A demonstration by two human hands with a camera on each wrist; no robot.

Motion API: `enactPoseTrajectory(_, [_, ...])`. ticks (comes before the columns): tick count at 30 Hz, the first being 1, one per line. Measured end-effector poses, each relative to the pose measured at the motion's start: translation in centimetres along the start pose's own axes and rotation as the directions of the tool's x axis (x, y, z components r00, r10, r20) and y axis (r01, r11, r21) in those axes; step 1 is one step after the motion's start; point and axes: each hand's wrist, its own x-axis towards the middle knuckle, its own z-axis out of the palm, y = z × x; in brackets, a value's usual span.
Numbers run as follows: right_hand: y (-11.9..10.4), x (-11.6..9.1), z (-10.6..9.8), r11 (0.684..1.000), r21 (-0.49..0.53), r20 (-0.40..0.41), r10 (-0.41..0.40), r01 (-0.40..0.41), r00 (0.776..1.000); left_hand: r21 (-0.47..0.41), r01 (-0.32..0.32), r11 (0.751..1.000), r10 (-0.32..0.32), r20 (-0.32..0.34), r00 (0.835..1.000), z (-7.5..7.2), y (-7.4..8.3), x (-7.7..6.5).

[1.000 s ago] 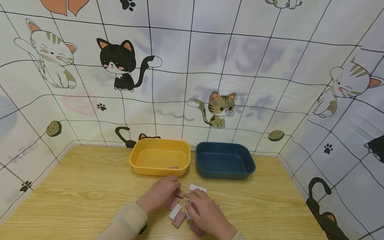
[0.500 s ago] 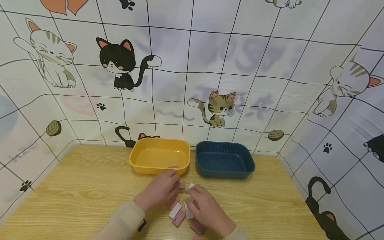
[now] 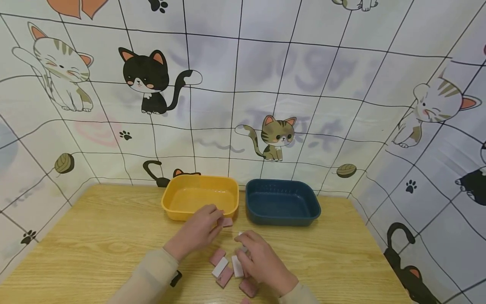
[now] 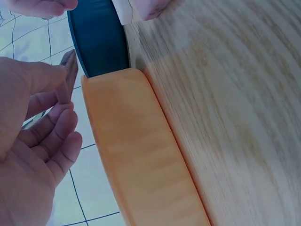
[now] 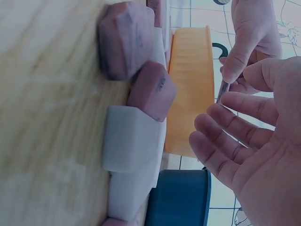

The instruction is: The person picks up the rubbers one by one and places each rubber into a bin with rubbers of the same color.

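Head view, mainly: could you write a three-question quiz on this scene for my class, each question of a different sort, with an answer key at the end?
1. True or false: in the head view, the blue tray stands to the right of the yellow tray.
2. Multiple choice: what does the left hand pinch?
A) a white block
B) a pink block
C) nothing
3. Fill the gap: the loose blocks on the wood-grained table are pink and ____.

Key: 1. true; 2. B; 3. white.
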Motion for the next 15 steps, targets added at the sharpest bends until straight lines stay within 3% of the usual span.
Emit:
enactPoseTrajectory(10, [0.2,1.7,-0.5,0.999,-0.021,0.002,-0.038,0.038,0.999,-0.021,0.096,0.995,-0.097,-0.075,0.992,-0.2,-1.0,0.4])
enactPoseTrajectory(15, [-0.1,2.5,-0.7,0.999,-0.024,0.029,-0.026,0.027,0.999,-0.038,0.144,0.989,-0.147,-0.071,0.987,-0.2,-1.6,0.8])
